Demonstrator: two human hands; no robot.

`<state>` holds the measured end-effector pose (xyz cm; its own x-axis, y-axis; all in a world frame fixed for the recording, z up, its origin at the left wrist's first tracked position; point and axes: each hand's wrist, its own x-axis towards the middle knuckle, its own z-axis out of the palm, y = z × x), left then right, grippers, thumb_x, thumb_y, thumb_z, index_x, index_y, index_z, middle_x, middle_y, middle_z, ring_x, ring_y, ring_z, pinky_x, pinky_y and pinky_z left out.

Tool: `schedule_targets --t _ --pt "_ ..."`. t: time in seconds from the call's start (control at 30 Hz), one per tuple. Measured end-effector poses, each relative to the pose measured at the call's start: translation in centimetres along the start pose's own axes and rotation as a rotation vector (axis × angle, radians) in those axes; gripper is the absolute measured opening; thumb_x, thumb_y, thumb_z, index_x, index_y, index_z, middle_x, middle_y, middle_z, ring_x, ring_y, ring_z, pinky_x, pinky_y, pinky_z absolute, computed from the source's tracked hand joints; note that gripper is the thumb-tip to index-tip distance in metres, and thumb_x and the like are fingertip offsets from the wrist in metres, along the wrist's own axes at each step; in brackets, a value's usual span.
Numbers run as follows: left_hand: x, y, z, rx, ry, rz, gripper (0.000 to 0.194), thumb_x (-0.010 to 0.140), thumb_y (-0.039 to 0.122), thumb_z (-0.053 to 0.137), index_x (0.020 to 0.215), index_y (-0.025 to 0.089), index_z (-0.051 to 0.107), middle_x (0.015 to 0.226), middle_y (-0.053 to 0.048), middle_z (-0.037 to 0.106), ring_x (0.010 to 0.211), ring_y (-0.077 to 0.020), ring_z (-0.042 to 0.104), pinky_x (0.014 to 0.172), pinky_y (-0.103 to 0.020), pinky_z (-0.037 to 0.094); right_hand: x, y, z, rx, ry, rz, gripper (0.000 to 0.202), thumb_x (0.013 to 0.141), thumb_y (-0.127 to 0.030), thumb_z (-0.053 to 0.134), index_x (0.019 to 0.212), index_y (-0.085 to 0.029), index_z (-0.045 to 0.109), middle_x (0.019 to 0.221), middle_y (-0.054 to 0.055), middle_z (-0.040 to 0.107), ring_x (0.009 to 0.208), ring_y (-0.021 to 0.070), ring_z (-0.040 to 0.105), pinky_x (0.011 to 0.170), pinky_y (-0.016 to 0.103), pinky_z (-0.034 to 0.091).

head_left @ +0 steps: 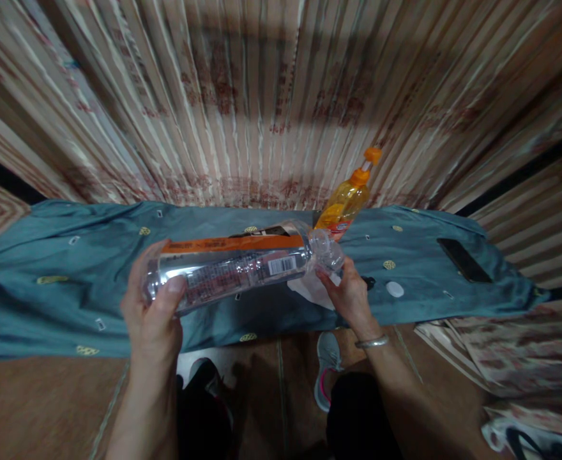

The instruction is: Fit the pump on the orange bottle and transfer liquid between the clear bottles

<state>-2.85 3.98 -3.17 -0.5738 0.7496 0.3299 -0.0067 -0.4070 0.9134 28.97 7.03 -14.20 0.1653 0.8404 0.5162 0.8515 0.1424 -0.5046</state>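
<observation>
A clear plastic bottle (233, 271), with a printed label, an orange stripe and a barcode, is held almost level above the cloth. My left hand (154, 306) wraps round its left end, thumb across the front. At its narrow, crinkled right end, the fingers of my right hand (350, 294) are closed on the clear plastic. Just behind that end stands a pump bottle (343, 207) with yellow liquid and an orange pump head, tilted in the view. White paper or film (312, 292) lies partly hidden below the held bottle.
A teal patterned cloth (70, 300) covers the narrow table. On its right side lie a white round disc (394, 289), a small black object (369, 282) and a black phone (463, 260). A pleated curtain (262, 115) hangs behind; shoes (327, 370) are on the tiled floor.
</observation>
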Motion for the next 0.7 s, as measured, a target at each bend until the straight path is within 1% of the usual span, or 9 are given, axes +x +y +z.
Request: schedule_targets --t 0.17,0.43,0.57,0.7 --pt "0.04 -0.07 -0.04 -0.014 -0.002 -0.007 0.051 0.052 0.041 0.087 0.102 0.029 0.081 0.094 0.002 0.074 0.086 -0.0193 0.063 0.079 -0.032 0.045 -0.04 0.09 0.05 -0.008 -0.006 0.011 0.062 0.093 -0.068 0.051 0.126 -0.015 0.057 0.105 0.018 0.075 0.096 0.0313 0.072 0.080 0.044 0.058" --pt "0.04 -0.11 0.14 -0.014 0.010 -0.022 0.053 0.051 0.041 0.087 0.101 0.028 0.081 0.094 0.001 0.074 0.086 -0.0200 0.063 0.080 -0.033 0.045 0.01 -0.10 -0.07 -0.015 0.000 -0.005 0.065 0.093 -0.070 0.048 0.125 -0.014 0.057 0.105 0.019 0.075 0.096 0.0319 0.073 0.080 0.044 0.058" --pt "0.03 -0.14 0.08 0.003 0.005 -0.018 0.052 0.052 0.041 0.086 0.102 0.027 0.080 0.095 0.001 0.073 0.086 -0.0207 0.063 0.081 -0.034 0.045 -0.03 -0.10 -0.04 -0.016 -0.002 0.002 0.067 0.093 -0.072 0.046 0.124 -0.013 0.058 0.103 0.019 0.075 0.095 0.0320 0.072 0.079 0.044 0.058" --pt "0.04 -0.18 -0.04 0.016 -0.011 0.004 0.050 0.055 0.041 0.085 0.102 0.028 0.080 0.095 0.001 0.073 0.086 -0.0210 0.062 0.079 -0.034 0.045 -0.06 -0.02 0.01 -0.018 -0.004 0.006 0.066 0.093 -0.071 0.047 0.124 -0.014 0.058 0.103 0.018 0.075 0.095 0.0318 0.072 0.079 0.044 0.058"
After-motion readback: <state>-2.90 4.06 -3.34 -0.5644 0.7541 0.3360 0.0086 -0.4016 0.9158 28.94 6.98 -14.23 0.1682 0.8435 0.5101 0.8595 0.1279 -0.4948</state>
